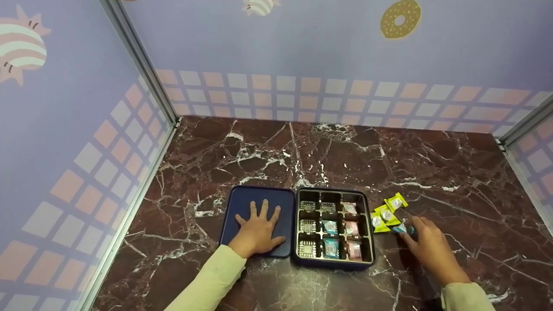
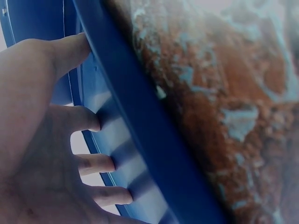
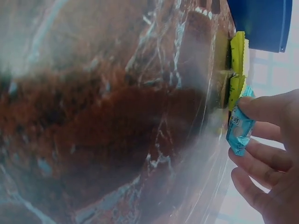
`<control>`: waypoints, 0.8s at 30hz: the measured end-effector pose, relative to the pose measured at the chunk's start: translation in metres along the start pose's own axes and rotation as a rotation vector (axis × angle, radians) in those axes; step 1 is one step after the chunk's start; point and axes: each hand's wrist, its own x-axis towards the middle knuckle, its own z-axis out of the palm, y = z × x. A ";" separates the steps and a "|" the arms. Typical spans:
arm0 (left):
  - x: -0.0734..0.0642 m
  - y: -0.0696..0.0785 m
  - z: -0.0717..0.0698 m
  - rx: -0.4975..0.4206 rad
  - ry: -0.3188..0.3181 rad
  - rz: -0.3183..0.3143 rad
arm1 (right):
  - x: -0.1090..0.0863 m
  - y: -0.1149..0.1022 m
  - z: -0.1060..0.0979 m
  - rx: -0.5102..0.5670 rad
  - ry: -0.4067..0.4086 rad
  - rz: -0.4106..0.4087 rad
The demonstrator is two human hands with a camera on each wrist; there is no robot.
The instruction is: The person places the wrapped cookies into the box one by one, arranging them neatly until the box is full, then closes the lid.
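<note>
My left hand [image 1: 258,229] lies spread on a dark blue tin lid [image 1: 235,207], fingertips on its flat panel. Just right of the lid stands the square blue tin [image 1: 335,263], its insert split into several compartments. Blue-wrapped candies [image 1: 331,249] sit in the middle column and pink-wrapped candies [image 1: 354,250] in the right column; the left column shows ridged bare bottoms. Beyond the tin's right side, my right hand [image 1: 427,244] pinches a light blue wrapped candy [image 3: 240,126] between thumb and fingers. Yellow-wrapped candies [image 1: 387,215] lie beside it, close to the tin.
Everything rests on a dark red marbled tabletop [image 1: 268,164] with white veins. A purple wall panel [image 1: 302,47] with pastel squares rises at the back, and another panel [image 1: 86,142] borders the left side. Metal posts [image 1: 142,56] mark the corners.
</note>
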 end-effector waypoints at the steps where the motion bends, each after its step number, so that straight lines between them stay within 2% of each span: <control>1: 0.000 0.000 0.000 0.003 -0.004 0.000 | 0.000 0.000 0.000 0.000 -0.004 0.003; 11: 0.002 0.001 0.002 0.007 -0.017 0.004 | 0.000 -0.004 -0.002 0.006 0.052 -0.022; 24: 0.001 -0.002 0.001 0.005 -0.015 0.001 | 0.006 -0.019 -0.005 0.025 0.059 -0.032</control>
